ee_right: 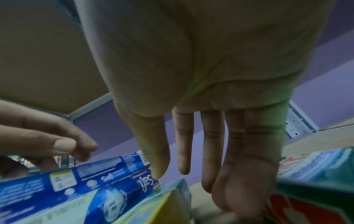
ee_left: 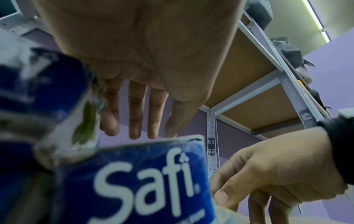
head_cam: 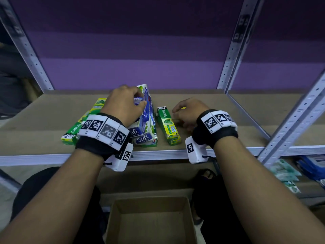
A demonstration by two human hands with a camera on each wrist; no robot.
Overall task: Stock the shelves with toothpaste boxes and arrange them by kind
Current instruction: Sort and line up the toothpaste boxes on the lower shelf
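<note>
Blue Safi boxes [head_cam: 143,127]: piled mid-shelf [head_cam: 211,103], top one tilted up
Left hand [head_cam: 123,104]: fingers curled, gripping that tilted box
Green Darlie box [head_cam: 167,123]: lying flat just right of the pile
Right hand [head_cam: 186,111]: beside it, fingers loosely curled, can't tell if it's pinching anything
Cardboard carton [head_cam: 151,221]: near, down below

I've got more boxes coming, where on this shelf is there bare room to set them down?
Bare board runs from the right hand to the right upright, and behind the boxes to the purple back wall. It is crowded between the left Darlie boxes, the Safi boxes under the left hand and the right Darlie boxes.
</note>
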